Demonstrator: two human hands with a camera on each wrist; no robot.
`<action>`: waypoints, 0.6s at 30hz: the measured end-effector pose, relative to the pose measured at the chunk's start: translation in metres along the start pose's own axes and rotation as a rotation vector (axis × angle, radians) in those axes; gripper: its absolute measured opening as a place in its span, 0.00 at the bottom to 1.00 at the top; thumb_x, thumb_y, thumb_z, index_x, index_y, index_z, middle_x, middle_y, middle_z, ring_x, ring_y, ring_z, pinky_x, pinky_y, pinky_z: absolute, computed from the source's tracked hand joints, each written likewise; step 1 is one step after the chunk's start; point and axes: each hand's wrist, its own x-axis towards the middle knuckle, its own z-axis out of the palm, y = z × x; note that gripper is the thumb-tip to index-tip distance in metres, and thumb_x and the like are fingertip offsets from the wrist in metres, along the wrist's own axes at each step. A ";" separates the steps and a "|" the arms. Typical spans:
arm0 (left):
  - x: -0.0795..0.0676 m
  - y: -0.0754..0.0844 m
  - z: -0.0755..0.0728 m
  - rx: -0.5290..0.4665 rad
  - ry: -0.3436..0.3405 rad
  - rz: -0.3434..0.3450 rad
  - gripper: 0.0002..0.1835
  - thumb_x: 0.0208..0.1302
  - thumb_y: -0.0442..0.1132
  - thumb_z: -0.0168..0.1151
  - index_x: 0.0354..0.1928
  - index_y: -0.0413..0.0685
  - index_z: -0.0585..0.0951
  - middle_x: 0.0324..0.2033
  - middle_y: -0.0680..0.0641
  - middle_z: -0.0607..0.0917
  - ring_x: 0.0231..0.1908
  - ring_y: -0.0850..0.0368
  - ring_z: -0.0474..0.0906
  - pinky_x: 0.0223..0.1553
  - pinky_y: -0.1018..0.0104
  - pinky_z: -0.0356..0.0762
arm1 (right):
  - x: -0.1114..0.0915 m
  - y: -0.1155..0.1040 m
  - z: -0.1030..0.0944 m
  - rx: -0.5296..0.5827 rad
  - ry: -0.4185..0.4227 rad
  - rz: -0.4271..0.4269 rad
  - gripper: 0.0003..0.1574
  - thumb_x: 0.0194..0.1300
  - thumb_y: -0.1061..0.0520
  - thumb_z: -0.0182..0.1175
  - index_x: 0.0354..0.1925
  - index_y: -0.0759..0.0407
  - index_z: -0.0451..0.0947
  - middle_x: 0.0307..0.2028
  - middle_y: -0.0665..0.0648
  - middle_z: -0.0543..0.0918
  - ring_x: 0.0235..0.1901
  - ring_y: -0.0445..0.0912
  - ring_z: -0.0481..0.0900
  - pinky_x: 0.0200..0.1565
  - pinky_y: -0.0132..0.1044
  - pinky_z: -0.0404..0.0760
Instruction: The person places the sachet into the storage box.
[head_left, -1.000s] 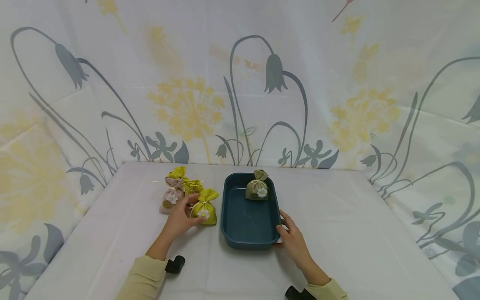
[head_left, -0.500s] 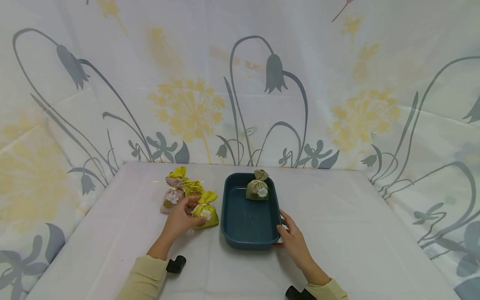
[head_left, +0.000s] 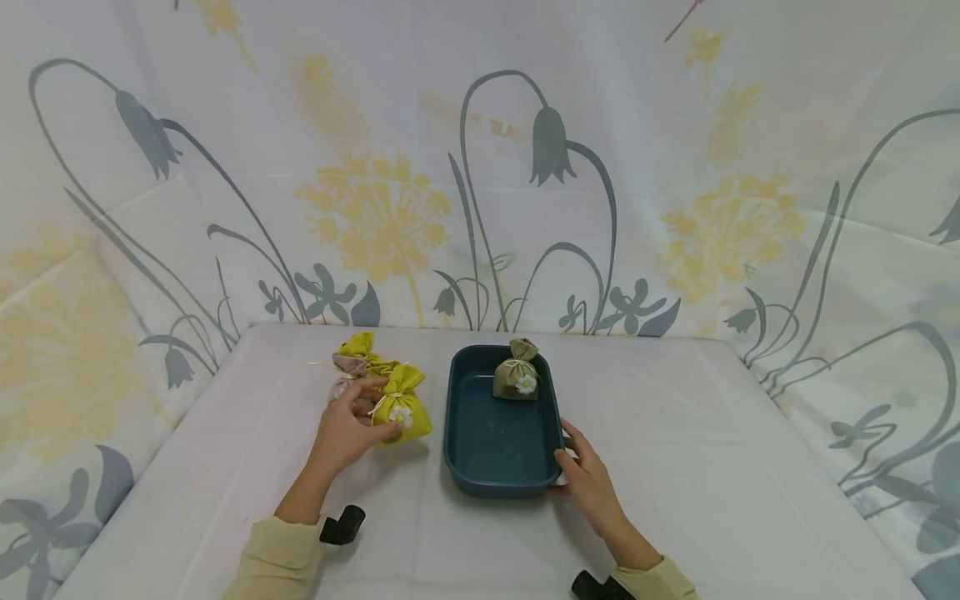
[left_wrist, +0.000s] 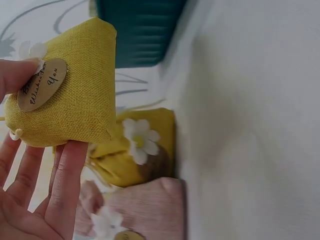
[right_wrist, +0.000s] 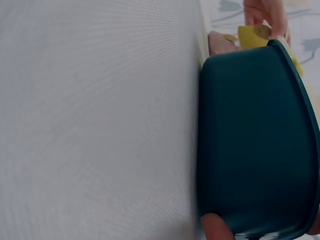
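Note:
My left hand (head_left: 345,429) pinches a yellow cloth pouch (head_left: 411,405), raised off the table to the left of the dish. In the left wrist view the held pouch (left_wrist: 87,85) shows a white flower and an oval "Wishes for You" tag under my thumb. A teal rectangular dish (head_left: 491,458) stands on the table, and my right hand (head_left: 588,483) grips its near right side. Inside the dish, at its far right, sits an olive-green pouch (head_left: 506,385) tied with a cord and bearing a white flower.
Behind my left hand is a cluster of pouches: a pink one (left_wrist: 150,207) and yellow ones (left_wrist: 162,127), partly hidden in the head view. A white cloth (head_left: 712,467) covers the table. A flower-printed curtain (head_left: 375,125) hangs behind it.
The left hand has lifted the yellow pouch from the table and drawn it slightly left, covering more of the pink pouch. The right hand and the dish have stayed in place.

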 end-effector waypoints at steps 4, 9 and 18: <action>-0.001 0.011 -0.001 0.004 0.013 0.040 0.33 0.43 0.37 0.76 0.56 0.50 0.74 0.42 0.46 0.77 0.35 0.53 0.74 0.31 0.66 0.74 | 0.001 0.000 0.000 -0.001 0.001 0.001 0.32 0.71 0.61 0.45 0.70 0.61 0.51 0.62 0.72 0.61 0.56 0.65 0.67 0.33 0.48 0.81; -0.003 0.030 0.000 0.019 0.004 0.046 0.34 0.44 0.39 0.76 0.57 0.52 0.74 0.43 0.47 0.77 0.36 0.51 0.73 0.33 0.64 0.74 | 0.002 0.001 0.000 -0.002 0.010 -0.001 0.31 0.70 0.63 0.44 0.69 0.60 0.53 0.61 0.71 0.63 0.55 0.64 0.69 0.32 0.47 0.81; 0.002 0.055 0.008 0.004 -0.026 0.080 0.34 0.43 0.42 0.77 0.56 0.55 0.75 0.42 0.48 0.78 0.39 0.50 0.75 0.37 0.62 0.76 | 0.002 0.002 0.000 0.002 -0.001 -0.005 0.32 0.70 0.62 0.45 0.70 0.61 0.51 0.62 0.73 0.61 0.55 0.65 0.68 0.32 0.48 0.81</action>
